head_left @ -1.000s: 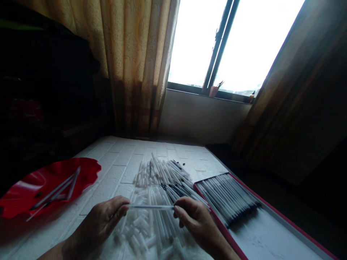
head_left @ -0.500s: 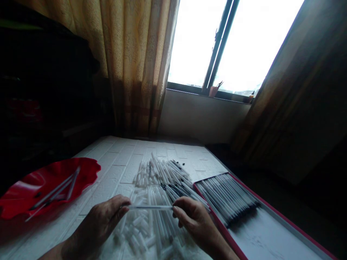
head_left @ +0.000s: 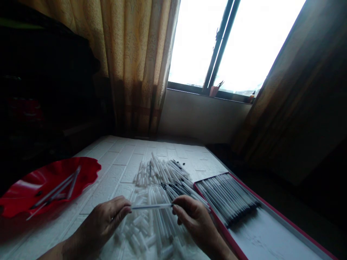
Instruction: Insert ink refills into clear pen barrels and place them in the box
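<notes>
A slim, clear pen barrel (head_left: 151,207) with a dark line inside lies level between my two hands. My left hand (head_left: 110,216) pinches its left end, and my right hand (head_left: 191,218) pinches the right end, where a dark tip shows at the fingers. Beneath it lie loose clear pen tubes (head_left: 164,225) and short whitish caps (head_left: 138,233). Just beyond are a pile of white pen parts (head_left: 162,169) and some dark-tipped pens (head_left: 181,189). To the right, a red-edged tray (head_left: 292,234) holds a row of pens with black ends (head_left: 227,198).
At the left stands a red wavy-rimmed dish (head_left: 89,162) with a few pen pieces (head_left: 61,187) in it. All this rests on a white brick-patterned table (head_left: 108,162). Behind are a curtain (head_left: 135,72) and a window sill with a small pot (head_left: 214,91).
Both hands stay nearly in place around the pen. Its left end has dipped very slightly, along with small shifts of my left fingers.
</notes>
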A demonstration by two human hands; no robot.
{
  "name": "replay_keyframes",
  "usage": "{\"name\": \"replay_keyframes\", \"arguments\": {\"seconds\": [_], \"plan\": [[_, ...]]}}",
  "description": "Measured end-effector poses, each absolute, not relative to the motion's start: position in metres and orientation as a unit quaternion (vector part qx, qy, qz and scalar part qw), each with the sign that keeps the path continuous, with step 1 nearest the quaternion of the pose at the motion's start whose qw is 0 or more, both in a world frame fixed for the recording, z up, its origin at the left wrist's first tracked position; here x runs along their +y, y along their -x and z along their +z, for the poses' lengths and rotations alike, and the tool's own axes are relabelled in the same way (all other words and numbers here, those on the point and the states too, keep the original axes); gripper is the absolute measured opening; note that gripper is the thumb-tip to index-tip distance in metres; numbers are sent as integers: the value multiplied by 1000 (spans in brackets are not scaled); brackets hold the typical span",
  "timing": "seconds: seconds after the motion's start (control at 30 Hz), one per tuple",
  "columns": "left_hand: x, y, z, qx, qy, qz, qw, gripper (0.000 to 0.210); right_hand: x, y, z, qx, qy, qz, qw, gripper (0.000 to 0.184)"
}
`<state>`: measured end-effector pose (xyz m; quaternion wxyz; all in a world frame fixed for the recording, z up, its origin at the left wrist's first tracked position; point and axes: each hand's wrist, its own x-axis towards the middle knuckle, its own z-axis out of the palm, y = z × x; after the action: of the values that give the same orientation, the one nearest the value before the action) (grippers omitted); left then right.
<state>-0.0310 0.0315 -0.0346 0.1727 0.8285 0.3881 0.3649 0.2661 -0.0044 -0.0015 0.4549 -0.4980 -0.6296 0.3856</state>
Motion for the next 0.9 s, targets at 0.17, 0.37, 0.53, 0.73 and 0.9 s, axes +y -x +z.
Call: {"name": "replay_keyframes", "arguments": {"seconds": [0.17,0.37,0.53,0.73,0.9], "plan": [[38,33,-29,446,-796,354,207,60,-2,-267,-6,-604,508,361,497,23],[38,32,-31,456,-782,366,214,61,-7,-251,-17,-642,486,377,458,29],[37,32,-36,440,-790,372,211,57,-6,-251,-17,-599,458,420,504,39],[32,30,-35,393,-819,366,204,49,-2,-260,-6,-571,477,424,516,49],[28,27,-34,378,-831,357,198,45,-4,-256,-4,-587,478,436,487,57]]}}
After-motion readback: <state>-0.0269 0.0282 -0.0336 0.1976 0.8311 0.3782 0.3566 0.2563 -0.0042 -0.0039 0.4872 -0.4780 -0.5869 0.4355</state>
